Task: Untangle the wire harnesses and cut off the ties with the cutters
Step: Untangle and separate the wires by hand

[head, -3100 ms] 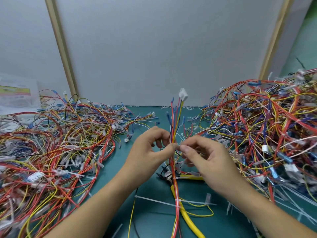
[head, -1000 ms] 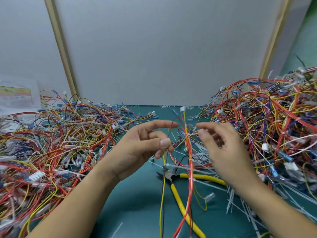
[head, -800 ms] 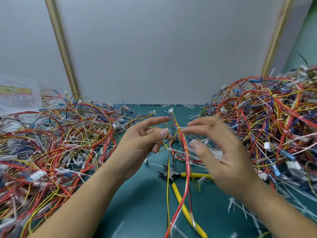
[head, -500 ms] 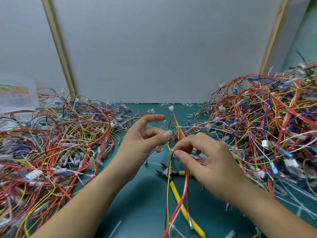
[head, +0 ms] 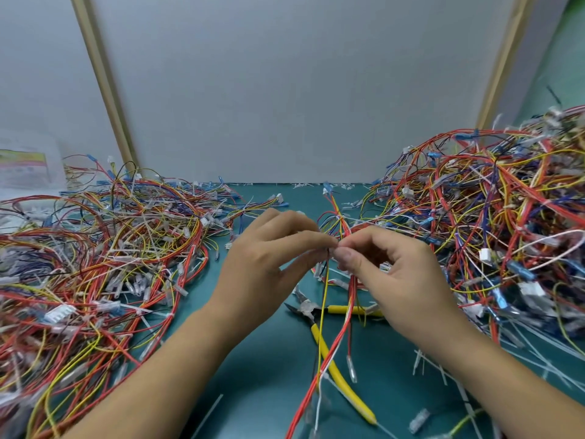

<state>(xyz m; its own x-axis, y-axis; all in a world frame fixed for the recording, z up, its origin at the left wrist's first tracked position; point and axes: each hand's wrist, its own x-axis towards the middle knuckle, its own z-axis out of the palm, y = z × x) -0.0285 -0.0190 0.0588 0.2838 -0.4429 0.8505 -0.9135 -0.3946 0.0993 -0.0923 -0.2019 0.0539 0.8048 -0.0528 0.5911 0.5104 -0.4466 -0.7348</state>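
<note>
Right now the step in hand looks like untangling. The left hand [head: 272, 267] and right hand [head: 399, 280] meet tip to tip, the thumb and fingers [head: 346, 256] of each clamped on one small harness [head: 351, 293] of red and yellow wires. Its ends fan up just beyond the fingers and its tails hang below them toward the bench [head: 269, 391]. The yellow-handled cutters [head: 354, 397] lie untouched directly beneath the fingers, under the hanging wires. One tangled pile [head: 95, 264] sits well to the left, another pile [head: 493, 229] to the right. Whether a tie sits under the fingertips I cannot tell. The next move likely calls for finding it, pinching the bundle one-handed and reaching down for the cutters.
</note>
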